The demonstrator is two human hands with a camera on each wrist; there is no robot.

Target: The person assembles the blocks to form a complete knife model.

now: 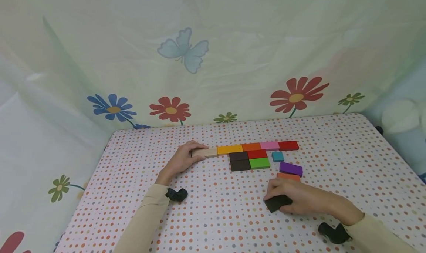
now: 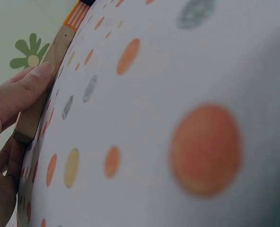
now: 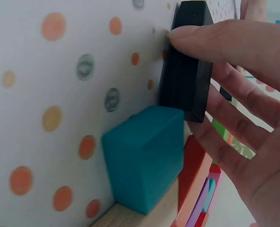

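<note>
In the head view my left hand [image 1: 184, 157] is at the left end of a row of flat coloured blocks, gripping a plain wooden block [image 1: 205, 152]. The left wrist view shows the thumb along one side of that wooden block [image 2: 44, 92], which lies on the tabletop. Farther right and nearer to me, my right hand [image 1: 299, 196] pinches a black block [image 1: 278, 203] between thumb and fingers. Close to the black block [image 3: 185, 71] in the right wrist view sits a teal block [image 3: 147, 156], hidden from the head view.
Right of the wooden block run yellow [image 1: 229, 149], orange [image 1: 251, 147], pink [image 1: 269, 145] and red [image 1: 288, 145] blocks. Below them are dark brown [image 1: 240, 165], red and green [image 1: 259, 163] ones. A small blue block [image 1: 277, 157], a purple [image 1: 291, 169] and an orange block [image 1: 288, 176] lie beyond my right hand.
</note>
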